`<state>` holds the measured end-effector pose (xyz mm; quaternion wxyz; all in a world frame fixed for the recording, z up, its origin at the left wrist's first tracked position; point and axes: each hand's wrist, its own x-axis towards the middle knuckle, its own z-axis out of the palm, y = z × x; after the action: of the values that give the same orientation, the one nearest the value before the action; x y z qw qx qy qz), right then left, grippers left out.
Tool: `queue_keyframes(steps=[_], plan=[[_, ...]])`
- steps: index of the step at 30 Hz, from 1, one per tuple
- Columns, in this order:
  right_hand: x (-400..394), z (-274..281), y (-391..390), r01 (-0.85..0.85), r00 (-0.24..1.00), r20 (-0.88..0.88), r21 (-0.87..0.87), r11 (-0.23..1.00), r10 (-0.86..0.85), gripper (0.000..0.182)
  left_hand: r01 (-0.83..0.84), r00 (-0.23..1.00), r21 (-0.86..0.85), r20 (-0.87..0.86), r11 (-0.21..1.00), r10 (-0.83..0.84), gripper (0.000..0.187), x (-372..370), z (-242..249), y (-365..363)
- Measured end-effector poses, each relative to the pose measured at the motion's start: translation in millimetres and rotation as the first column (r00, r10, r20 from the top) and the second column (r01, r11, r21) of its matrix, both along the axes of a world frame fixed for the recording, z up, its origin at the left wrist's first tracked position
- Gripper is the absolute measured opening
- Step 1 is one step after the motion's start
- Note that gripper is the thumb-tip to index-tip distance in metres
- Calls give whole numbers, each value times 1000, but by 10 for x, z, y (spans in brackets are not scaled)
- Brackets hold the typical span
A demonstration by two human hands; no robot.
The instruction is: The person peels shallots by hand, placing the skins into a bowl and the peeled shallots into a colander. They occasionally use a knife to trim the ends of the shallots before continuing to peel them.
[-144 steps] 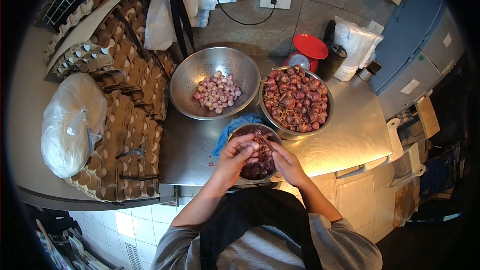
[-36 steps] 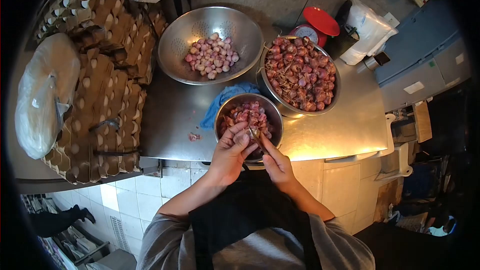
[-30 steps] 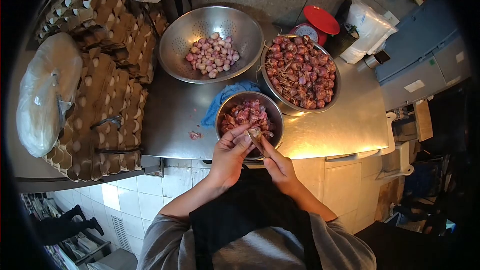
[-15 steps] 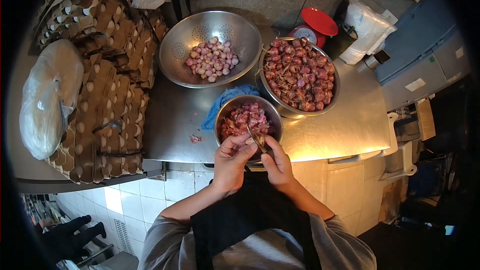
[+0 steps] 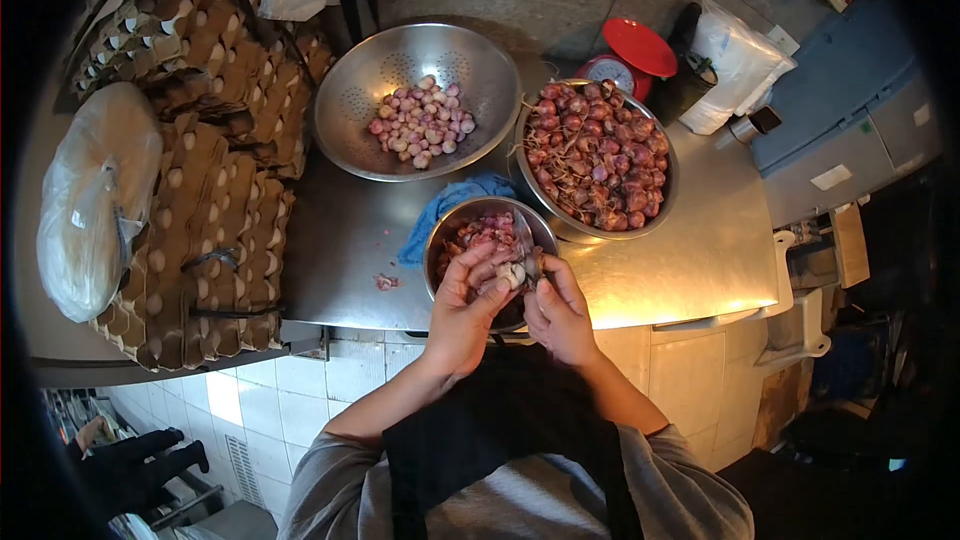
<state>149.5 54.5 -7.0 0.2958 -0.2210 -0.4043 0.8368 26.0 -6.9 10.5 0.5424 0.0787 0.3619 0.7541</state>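
Over the small steel bowl (image 5: 429, 262) my left hand (image 5: 462, 308) pinches a pale, partly peeled shallot (image 5: 513, 274). My right hand (image 5: 562, 322) is closed on a small knife (image 5: 524, 234), its blade upright against the shallot; the handle is mostly covered by my fingers. Reddish skins (image 5: 478, 234) lie inside that bowl. Behind it on the left, a steel colander (image 5: 343, 140) holds peeled shallots (image 5: 424, 120). A larger steel bowl (image 5: 674, 190) at the back right is heaped with unpeeled red shallots (image 5: 598, 155).
A blue cloth (image 5: 440, 205) lies beside the small bowl, and a scrap of skin (image 5: 387, 282) is on the steel table (image 5: 690, 275). Stacked egg trays (image 5: 215, 240) and a plastic bag (image 5: 98, 205) fill the left. A red scale (image 5: 638, 48) stands at the back. Another person's legs (image 5: 150, 465) show lower left.
The knife blade has swung more upright and slightly right, and the pale shallot shows more clearly. My right hand has shifted a little to the right and down.
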Motion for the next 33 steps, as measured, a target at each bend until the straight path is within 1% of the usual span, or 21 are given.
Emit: queue_keyframes(steps=[3,6,9,12,15,18,21,22,24,25,28,30,31,33], plan=[[-22,56,14,-4,1000,17,-24,1000,5,28,27,999,15,-20,1000,-26,27,-10,-189,16],[-52,4,6,34,997,65,43,998,-37,28,130,991,-72,-15,989,-132,25,-67,-276,12],[-52,2,-7,8,995,99,81,997,-16,28,118,992,-100,-33,988,-121,25,-89,-257,16],[1,100,38,-113,992,50,-94,989,118,27,118,980,-25,-158,993,-121,25,-99,-236,21],[7,139,72,-190,981,-1,-178,966,193,26,147,947,-10,-287,989,-144,31,-163,-244,45],[20,133,148,-97,994,38,-186,978,106,25,192,939,-21,-286,981,-190,31,-201,-174,32],[29,93,277,25,989,150,-104,994,-10,25,290,920,-46,-262,956,-292,33,-265,-159,-22],[53,78,314,37,986,168,-91,995,-21,28,277,928,-34,-248,960,-277,33,-261,-137,-25],[64,37,338,48,971,235,16,999,-51,36,249,944,-12,-219,968,-245,33,-252,-96,-31],[59,28,342,51,961,267,70,996,-68,40,215,950,-10,-230,977,-212,33,-255,-123,-28],[4,98,258,44,941,310,283,958,-135,50,128,957,-2,-264,992,-124,32,-256,-195,2],[26,74,206,-36,948,313,266,963,-51,50,82,955,3,-287,997,-78,31,-259,-189,30],[39,63,174,-75,949,314,257,963,-9,50,79,966,19,-248,997,-72,30,-267,-198,32],[28,68,72,-87,960,278,227,970,21,48,74,984,51,-168,996,-64,28,-279,-223,37]])
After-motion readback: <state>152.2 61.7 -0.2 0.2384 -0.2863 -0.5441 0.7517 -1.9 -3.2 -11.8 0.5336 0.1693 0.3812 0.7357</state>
